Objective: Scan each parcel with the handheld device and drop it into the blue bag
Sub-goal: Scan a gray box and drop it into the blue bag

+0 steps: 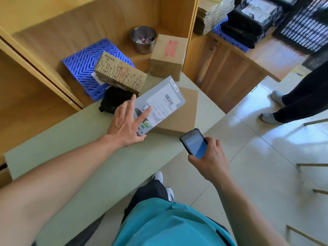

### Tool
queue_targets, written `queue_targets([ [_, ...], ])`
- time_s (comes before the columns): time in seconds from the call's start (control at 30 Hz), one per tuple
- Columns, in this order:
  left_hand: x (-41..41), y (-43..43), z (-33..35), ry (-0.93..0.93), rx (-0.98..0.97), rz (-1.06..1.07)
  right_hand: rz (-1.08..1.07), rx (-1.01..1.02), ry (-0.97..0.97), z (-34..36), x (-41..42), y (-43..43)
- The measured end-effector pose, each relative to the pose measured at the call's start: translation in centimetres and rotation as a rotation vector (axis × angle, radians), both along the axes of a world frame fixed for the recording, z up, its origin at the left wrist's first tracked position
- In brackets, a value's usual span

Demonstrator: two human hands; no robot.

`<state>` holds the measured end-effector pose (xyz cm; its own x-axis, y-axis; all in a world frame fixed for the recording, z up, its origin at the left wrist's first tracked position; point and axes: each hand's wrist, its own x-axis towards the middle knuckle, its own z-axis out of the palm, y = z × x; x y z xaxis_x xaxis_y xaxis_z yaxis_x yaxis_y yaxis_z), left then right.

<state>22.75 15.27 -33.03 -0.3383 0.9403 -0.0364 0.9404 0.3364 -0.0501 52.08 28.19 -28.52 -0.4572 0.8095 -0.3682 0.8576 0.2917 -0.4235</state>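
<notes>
Although only the head view shows it, the key relation is plain: the parcel lies at frame centre on a box on the table, long axis running lower left to upper right. The left hand rests on its lower-left end, fingers spread and straight. The barcode sits toward the upper-right end, up and left of the scanner, which the right hand grips with curled fingers. No blue bag shows.

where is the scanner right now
In the head view, the handheld scanner is gripped in the right hand, right of centre, just off the table edge near the grey parcel.
</notes>
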Motion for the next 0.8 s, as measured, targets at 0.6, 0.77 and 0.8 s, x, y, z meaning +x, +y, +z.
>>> queue_targets([
  [0.6,0.0,-22.6,1.1,0.036,-0.011,0.283,0.364,-0.043,-0.026,0.3,-7.9,-10.7],
  [0.77,-0.1,-32.0,1.5,0.039,-0.002,0.391,0.485,-0.019,-0.041,0.7,-11.3,-17.9],
  [0.8,0.0,-33.6,1.5,0.035,0.006,0.411,0.507,-0.018,-0.040,0.6,-11.8,-19.2],
])
